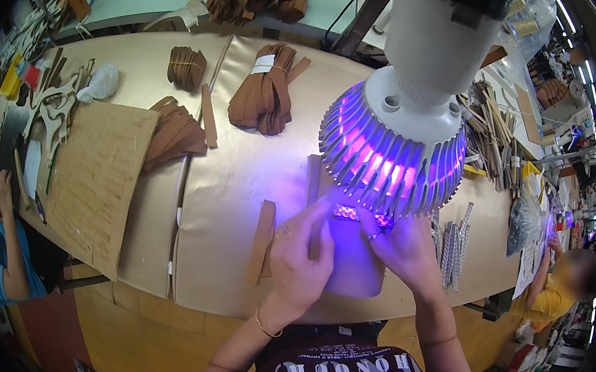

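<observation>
Creased gold sheeting (210, 210) underlies left hand (302, 262) and right hand (405, 247), both at a narrow patterned strip (346, 213); grips unclear.

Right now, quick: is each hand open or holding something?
Left hand: beside a brown strip; grip cannot be told.
Right hand: by the purple-lit piece; grip cannot be told.

1 fisheye view from head height, close above the hands (300, 265), downward across the worktable (215, 187)

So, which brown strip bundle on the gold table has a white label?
The rightmost bundle; the small bundle and the fanned bundle show none.
</observation>
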Demonstrator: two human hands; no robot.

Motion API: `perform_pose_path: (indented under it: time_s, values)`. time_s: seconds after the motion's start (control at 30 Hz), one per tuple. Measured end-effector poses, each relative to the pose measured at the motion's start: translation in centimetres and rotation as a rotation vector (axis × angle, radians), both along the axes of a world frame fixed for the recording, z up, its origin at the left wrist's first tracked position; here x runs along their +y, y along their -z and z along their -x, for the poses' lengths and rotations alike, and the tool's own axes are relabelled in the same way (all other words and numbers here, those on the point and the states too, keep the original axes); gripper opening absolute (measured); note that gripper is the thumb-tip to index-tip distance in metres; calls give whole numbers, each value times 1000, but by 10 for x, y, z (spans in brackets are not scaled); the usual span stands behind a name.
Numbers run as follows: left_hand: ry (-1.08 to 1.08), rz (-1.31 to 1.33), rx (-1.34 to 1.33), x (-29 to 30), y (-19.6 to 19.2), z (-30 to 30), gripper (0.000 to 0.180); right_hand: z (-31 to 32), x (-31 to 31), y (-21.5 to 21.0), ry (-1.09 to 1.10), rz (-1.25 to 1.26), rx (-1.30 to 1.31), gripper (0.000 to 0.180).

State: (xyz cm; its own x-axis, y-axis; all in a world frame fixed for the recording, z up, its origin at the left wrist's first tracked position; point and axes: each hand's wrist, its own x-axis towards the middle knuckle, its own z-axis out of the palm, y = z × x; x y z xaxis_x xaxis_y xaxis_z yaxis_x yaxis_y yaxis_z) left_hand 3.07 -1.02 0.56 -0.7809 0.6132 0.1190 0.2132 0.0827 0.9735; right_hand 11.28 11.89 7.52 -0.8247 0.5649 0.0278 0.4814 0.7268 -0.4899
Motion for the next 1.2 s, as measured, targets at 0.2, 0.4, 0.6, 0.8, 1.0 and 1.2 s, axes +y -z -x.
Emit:
perform_pose_path:
  time_s: [0.2, 0.4, 0.6, 0.8, 1.0, 1.2]
  values:
    - [132, -50, 330, 3, 5, -12, 26, 2, 5, 0, -55, 11, 142, 19]
    - [225, -4, 430, 2, 7, -6, 25, -19, 25, -47, 18, -29, -248, 30]
    - [243, 65, 486, 3, 2, -7, 27, -37, 45, -48, 65, 195, -205, 43]
    - [284, 140, 569, 2, 2, -4, 33, -51, 48, -25, 57, 166, -91, 40]
    - [320, 248, 622, 1, -5, -2, 34, -67, 58, -13, 134, 473, 28, 37]
    - [308, 277, 632, 5, -13, -4, 25, -77, 64, 8, 159, 534, 122, 38]
